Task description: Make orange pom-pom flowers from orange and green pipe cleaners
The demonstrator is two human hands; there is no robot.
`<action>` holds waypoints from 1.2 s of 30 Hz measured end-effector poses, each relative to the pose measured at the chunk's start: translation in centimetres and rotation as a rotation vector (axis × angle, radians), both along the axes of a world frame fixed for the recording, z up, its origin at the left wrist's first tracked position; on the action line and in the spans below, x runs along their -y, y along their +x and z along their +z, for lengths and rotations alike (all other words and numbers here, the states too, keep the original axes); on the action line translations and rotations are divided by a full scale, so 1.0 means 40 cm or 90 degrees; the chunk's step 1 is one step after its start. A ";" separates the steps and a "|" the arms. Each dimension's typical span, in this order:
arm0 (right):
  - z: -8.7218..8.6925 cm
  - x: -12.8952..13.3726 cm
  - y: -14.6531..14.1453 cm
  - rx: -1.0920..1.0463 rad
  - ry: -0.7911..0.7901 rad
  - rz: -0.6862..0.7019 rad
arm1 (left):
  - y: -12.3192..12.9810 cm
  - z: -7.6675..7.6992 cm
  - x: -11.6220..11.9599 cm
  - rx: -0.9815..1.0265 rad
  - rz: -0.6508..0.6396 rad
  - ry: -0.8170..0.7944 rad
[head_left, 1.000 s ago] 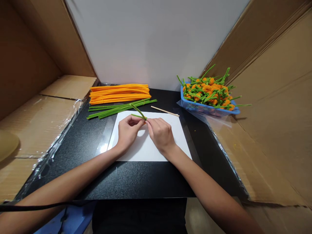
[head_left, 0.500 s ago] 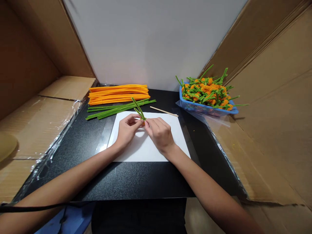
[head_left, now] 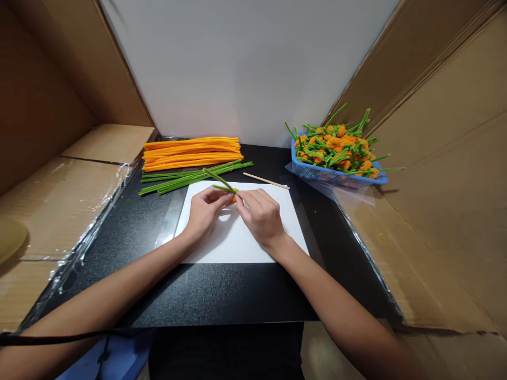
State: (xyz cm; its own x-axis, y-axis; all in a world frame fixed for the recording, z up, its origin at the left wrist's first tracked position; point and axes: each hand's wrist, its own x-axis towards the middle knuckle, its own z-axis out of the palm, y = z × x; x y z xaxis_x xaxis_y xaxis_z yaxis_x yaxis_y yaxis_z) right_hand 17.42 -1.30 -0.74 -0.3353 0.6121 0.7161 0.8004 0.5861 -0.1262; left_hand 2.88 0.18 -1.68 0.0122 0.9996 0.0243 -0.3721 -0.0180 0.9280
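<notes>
Hands: the left hand (head_left: 206, 214) and right hand (head_left: 259, 216) sit close together, fingers curled, their fingertips pinching at one spot.
Held thing: a green pipe cleaner (head_left: 219, 181) with a small orange pipe-cleaner tuft (head_left: 234, 195), pinched between both hands, its long end tilting up and away to the left.
Under the hands: a white paper sheet (head_left: 233, 248) on a black tabletop (head_left: 222, 295).
Beyond the hands: a pile of orange pipe cleaners (head_left: 190, 154), and nearer, a bundle of green pipe cleaners (head_left: 190, 178) just beyond the paper's far edge.
Beyond, right: a wooden stick (head_left: 266, 180) beside the paper's far corner.
Far right: a blue plastic basket (head_left: 312, 173) heaped with orange-and-green pipe-cleaner flowers (head_left: 336, 150), on a plastic sheet (head_left: 350, 196).
Edges: the paper's near edge lies well in front of the hands, and the tabletop's near edge is farther still, toward the person. Cardboard walls (head_left: 428, 211) flank the tabletop, and a white wall (head_left: 237, 68) stands behind it.
</notes>
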 end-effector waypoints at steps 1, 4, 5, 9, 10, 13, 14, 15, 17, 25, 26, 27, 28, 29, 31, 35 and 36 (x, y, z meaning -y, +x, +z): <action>0.002 0.001 -0.003 -0.004 -0.002 -0.005 | 0.000 -0.003 0.001 -0.008 0.007 0.013; 0.008 0.007 -0.015 -0.026 -0.014 -0.024 | 0.002 -0.010 0.006 -0.033 0.036 0.057; 0.011 0.008 -0.020 -0.041 -0.023 -0.027 | 0.003 -0.012 0.008 -0.040 0.047 0.071; 0.020 0.015 -0.032 -0.153 -0.081 -0.014 | 0.005 -0.017 0.009 -0.052 0.071 0.104; 0.021 0.016 -0.033 -0.181 -0.097 -0.011 | 0.005 -0.017 0.009 -0.056 0.073 0.108; 0.025 0.018 -0.033 -0.223 -0.133 -0.001 | 0.004 -0.017 0.009 -0.069 0.065 0.119; 0.026 0.018 -0.032 -0.227 -0.139 0.002 | 0.004 -0.016 0.009 -0.067 0.053 0.118; 0.027 0.018 -0.030 -0.229 -0.142 0.006 | 0.004 -0.015 0.009 -0.062 0.037 0.115; 0.028 0.016 -0.026 -0.235 -0.145 0.008 | 0.005 -0.012 0.011 -0.053 0.001 0.108; 0.018 0.011 -0.022 -0.264 -0.138 0.028 | 0.005 -0.016 0.012 -0.058 0.028 0.103; 0.016 0.011 -0.022 -0.260 -0.128 0.028 | 0.005 -0.019 0.011 -0.062 0.033 0.098; 0.015 0.012 -0.022 -0.251 -0.117 0.027 | 0.004 -0.020 0.010 -0.068 0.037 0.094; 0.014 0.012 -0.022 -0.236 -0.106 0.027 | 0.004 -0.021 0.010 -0.076 0.040 0.092; 0.014 0.012 -0.021 -0.217 -0.096 0.027 | 0.004 -0.020 0.011 -0.084 0.044 0.093; 0.014 0.014 -0.022 -0.182 -0.082 0.024 | 0.006 -0.014 0.015 -0.102 0.058 0.103; 0.020 0.020 -0.034 -0.224 -0.108 0.021 | 0.012 0.005 0.028 -0.172 0.122 0.140; 0.023 0.022 -0.038 -0.265 -0.130 0.023 | 0.013 0.008 0.031 -0.192 0.137 0.150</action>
